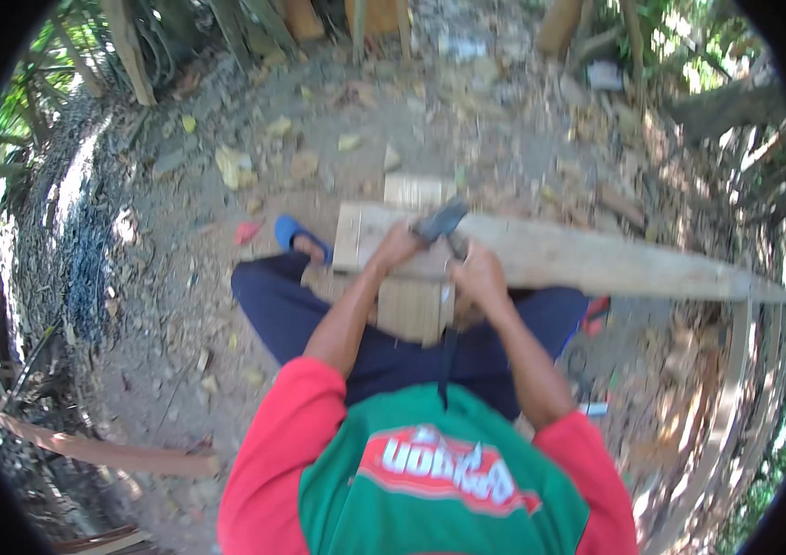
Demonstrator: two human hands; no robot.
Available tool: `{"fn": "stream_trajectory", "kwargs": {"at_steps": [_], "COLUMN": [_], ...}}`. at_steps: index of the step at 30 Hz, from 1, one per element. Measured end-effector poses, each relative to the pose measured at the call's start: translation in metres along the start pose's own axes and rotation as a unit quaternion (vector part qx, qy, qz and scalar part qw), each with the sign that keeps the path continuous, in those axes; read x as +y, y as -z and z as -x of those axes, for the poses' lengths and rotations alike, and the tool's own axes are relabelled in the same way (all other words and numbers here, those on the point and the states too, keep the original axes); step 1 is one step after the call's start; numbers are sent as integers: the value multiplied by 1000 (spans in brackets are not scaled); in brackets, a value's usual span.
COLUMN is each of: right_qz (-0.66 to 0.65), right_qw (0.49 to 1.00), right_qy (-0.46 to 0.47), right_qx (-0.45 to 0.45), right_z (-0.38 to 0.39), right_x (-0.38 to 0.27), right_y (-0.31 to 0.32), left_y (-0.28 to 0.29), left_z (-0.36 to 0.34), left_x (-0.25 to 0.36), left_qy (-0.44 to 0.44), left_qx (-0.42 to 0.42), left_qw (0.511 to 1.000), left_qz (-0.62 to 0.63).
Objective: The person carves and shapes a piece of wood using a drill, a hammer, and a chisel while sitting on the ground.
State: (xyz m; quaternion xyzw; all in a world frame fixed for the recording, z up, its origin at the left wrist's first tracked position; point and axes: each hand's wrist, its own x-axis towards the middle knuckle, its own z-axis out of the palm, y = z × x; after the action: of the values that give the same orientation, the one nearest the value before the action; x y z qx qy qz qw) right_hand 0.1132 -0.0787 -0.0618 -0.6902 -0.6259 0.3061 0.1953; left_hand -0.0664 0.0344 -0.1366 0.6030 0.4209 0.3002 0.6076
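Dark-grey, a blurred hammer-like tool slants between the hands: the right hand curls its fingers round the handle, while the head meets the left hand, whose grip I cannot tell. Both are above the long wooden plank, near its left end. A wooden block juts past its near edge, between dark-trousered legs.

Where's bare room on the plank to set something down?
Bare wood: the plank right of the right hand, toward its right end; also a small patch between its left edge and the left hand. Crowded: around both hands and the dark tool.
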Motion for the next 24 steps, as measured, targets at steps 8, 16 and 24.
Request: {"fn": "stream_trajectory", "kwargs": {"at_steps": [8,16,24], "right_qz": [-283,-186,-201], "right_qw": [908,933,915], "right_qy": [-301,-280,-326], "right_qx": [-73,-132,-127], "right_z": [48,36,43], "right_x": [95,96,98], "right_y": [-13,-28,-25], "left_y": [33,-20,-22], "left_z": [130,83,88], "left_x": [-122,-226,-201], "left_qy": [174,34,50], "left_qx": [616,370,306], "left_qw": [691,627,588], "left_qz": [336,685,747]}}
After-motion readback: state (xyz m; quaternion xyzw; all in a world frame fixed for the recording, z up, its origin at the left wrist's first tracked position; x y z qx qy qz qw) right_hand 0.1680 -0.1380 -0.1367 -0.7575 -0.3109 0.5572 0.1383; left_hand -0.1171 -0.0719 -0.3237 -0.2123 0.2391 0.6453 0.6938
